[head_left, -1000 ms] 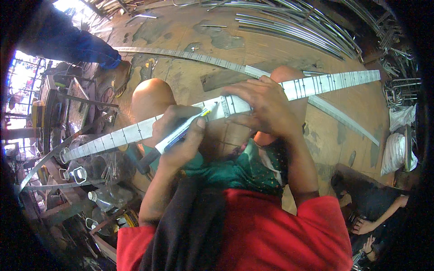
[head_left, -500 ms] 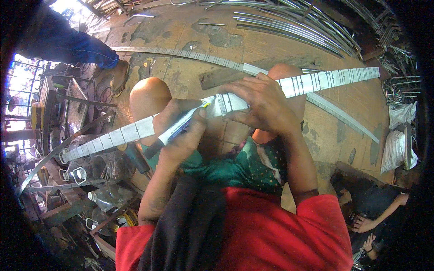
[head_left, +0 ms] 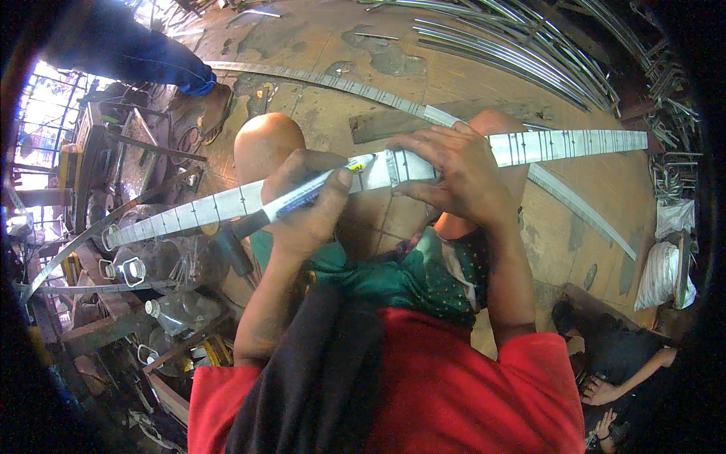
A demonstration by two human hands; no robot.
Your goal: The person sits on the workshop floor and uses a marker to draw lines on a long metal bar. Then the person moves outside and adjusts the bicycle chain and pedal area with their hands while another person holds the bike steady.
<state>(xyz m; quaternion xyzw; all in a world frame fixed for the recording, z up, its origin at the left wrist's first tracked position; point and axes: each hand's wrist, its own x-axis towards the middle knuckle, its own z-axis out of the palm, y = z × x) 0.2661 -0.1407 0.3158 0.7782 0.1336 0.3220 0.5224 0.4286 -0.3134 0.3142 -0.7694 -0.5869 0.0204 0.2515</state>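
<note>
A long pale strip (head_left: 556, 146) with black cross lines stretches across in front of me, over my knees. My left hand (head_left: 308, 204) is closed round a white marker (head_left: 291, 198) with blue print and a black end, holding it against the strip. The marker's narrow end, with a yellow patch, points right toward a step in the strip where one piece seems to overlap another. Just right of that step, my right hand (head_left: 457, 170) grips the strip, fingers over its top edge and thumb below.
Another marked strip (head_left: 582, 212) lies across the floor, beside a wooden plank (head_left: 378, 125). Metal tubes (head_left: 503, 60) are stacked at the far right. Plastic jugs (head_left: 185, 314) stand at left, a white sack (head_left: 665, 276) at right. Another person's leg (head_left: 162, 60) and a person's hand (head_left: 597, 390) show.
The whole view has turned slightly, so the held strip appears more level. Both hands keep nearly the same hold, and the marker stays against the strip.
</note>
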